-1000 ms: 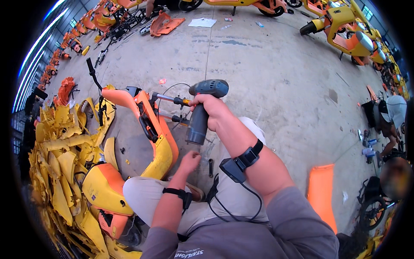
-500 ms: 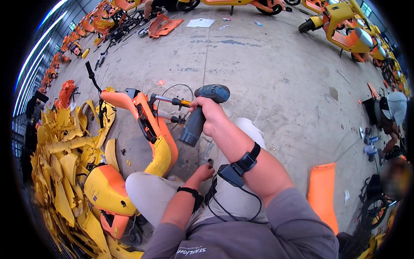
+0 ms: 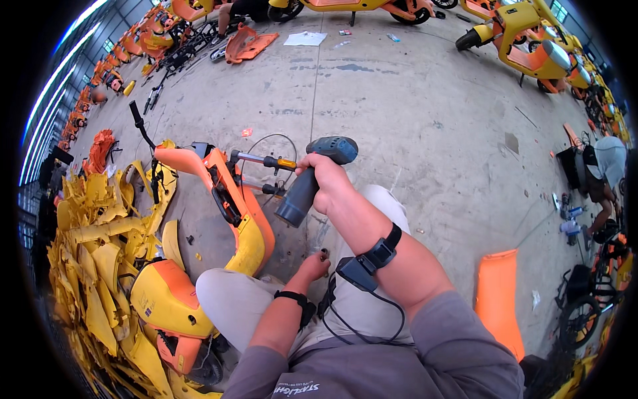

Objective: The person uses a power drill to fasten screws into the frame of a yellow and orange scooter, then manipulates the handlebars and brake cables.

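Observation:
My right hand (image 3: 323, 174) is wrapped round a blue-and-black cordless power tool (image 3: 294, 201), held above the floor over my knees. Lower down, close to my right thigh, the fingers of my left hand (image 3: 315, 266) are closed on a small dark round piece (image 3: 324, 254), mostly hidden by the fingers. An orange-and-yellow electric scooter (image 3: 249, 236) lies on its side ahead and to the left. Its front fork (image 3: 256, 158) points toward the power tool, and the fork's end sits beside my right hand. A black cable (image 3: 282, 136) loops over the fork.
Broken yellow panels (image 3: 100, 259) are heaped at the left. An orange panel (image 3: 497, 292) lies to my right. Scooters (image 3: 528, 53) stand along the far side. Another person (image 3: 601, 179) crouches at the far right among parts. A white sheet (image 3: 306, 38) lies farther ahead.
The view has shifted slightly. Both hands hold the same things in almost the same places; the scooter stays put.

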The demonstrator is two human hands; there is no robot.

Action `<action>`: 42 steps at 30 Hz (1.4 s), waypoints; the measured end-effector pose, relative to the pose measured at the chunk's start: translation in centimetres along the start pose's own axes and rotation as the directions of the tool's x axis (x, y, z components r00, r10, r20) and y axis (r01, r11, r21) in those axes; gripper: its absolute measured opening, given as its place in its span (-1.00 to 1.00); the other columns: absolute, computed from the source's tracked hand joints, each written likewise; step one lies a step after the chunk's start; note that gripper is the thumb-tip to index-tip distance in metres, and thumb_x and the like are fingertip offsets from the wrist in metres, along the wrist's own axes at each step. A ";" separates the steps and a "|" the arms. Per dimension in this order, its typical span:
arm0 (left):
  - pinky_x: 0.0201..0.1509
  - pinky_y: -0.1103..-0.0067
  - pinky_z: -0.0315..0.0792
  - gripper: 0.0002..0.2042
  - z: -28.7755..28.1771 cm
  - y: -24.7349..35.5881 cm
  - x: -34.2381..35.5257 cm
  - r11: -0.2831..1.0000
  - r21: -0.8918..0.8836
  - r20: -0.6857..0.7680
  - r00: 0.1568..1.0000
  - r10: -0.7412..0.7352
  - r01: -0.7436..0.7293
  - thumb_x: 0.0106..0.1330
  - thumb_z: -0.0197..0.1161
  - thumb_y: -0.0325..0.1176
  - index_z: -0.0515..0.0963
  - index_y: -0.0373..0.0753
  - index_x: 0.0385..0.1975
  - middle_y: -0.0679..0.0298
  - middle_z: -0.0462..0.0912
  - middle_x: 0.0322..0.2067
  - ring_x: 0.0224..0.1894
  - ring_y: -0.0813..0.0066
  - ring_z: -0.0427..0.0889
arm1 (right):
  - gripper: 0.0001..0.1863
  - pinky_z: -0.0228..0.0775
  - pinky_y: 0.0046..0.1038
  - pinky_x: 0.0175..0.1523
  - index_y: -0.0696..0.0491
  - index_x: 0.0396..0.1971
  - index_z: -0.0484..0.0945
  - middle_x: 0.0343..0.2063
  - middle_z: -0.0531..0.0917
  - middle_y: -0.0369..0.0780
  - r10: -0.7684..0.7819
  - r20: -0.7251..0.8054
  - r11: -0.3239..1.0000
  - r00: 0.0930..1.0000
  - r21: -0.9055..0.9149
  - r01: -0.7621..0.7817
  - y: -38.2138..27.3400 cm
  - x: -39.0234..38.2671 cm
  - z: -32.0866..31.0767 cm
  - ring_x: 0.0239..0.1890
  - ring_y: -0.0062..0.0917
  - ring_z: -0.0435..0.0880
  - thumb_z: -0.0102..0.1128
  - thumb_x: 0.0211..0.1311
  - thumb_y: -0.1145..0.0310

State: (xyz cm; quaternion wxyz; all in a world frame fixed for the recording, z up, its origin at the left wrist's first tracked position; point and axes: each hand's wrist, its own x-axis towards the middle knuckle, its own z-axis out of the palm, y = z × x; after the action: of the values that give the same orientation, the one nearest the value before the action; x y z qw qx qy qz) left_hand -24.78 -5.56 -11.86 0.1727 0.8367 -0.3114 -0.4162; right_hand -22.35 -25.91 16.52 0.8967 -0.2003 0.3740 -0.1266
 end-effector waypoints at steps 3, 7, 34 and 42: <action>0.11 0.31 0.48 -0.57 0.0 -0.2 0.0 1.000 0.006 -0.009 1.000 0.002 -0.002 0.18 0.16 -0.16 0.57 -0.27 0.00 -0.08 0.67 -0.11 0.00 0.01 0.64 | -0.75 0.47 -0.22 -0.28 0.13 -0.23 0.41 -0.44 0.52 -0.18 0.007 0.019 1.000 1.000 -0.012 -0.007 0.2 0.1 0.1 -0.41 -0.45 0.55 0.18 0.06 0.48; 0.11 0.29 0.48 -0.58 0.4 0.8 -0.4 0.998 0.064 0.013 1.000 -0.021 0.021 0.20 0.14 -0.17 0.56 -0.28 -0.01 -0.08 0.66 -0.10 -0.01 0.00 0.63 | -0.76 0.47 -0.24 -0.26 0.14 -0.24 0.42 -0.44 0.53 -0.18 0.013 -0.003 1.000 1.000 -0.026 -0.013 0.3 0.2 -0.5 -0.40 -0.45 0.55 0.19 0.06 0.47; -0.02 0.27 0.52 -0.63 -0.4 0.5 -1.1 0.996 0.081 0.008 0.999 0.047 -0.047 0.21 0.12 -0.21 0.56 -0.30 -0.08 -0.01 0.71 -0.30 -0.17 0.06 0.70 | -0.78 0.48 -0.19 -0.31 0.13 -0.23 0.43 -0.46 0.53 -0.18 0.009 -0.001 0.999 1.000 -0.037 -0.009 0.8 0.3 0.0 -0.41 -0.45 0.54 0.17 0.10 0.46; 0.02 0.25 0.50 -0.62 0.0 0.0 -0.7 0.993 0.095 0.006 0.998 0.067 -0.067 0.21 0.13 -0.20 0.55 -0.31 -0.07 -0.07 0.68 -0.21 -0.10 -0.01 0.66 | -0.87 0.46 -0.34 -0.21 0.10 -0.37 0.49 -0.46 0.59 -0.21 0.036 -0.038 0.999 0.999 -0.032 -0.037 0.8 0.0 0.0 -0.41 -0.48 0.60 0.20 0.05 0.49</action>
State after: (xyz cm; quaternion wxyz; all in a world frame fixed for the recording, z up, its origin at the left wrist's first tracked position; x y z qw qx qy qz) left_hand -25.14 -5.08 -11.43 0.1462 0.8325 -0.3588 -0.3960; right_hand -22.29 -25.21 16.22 0.8883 -0.2055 0.3963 -0.1081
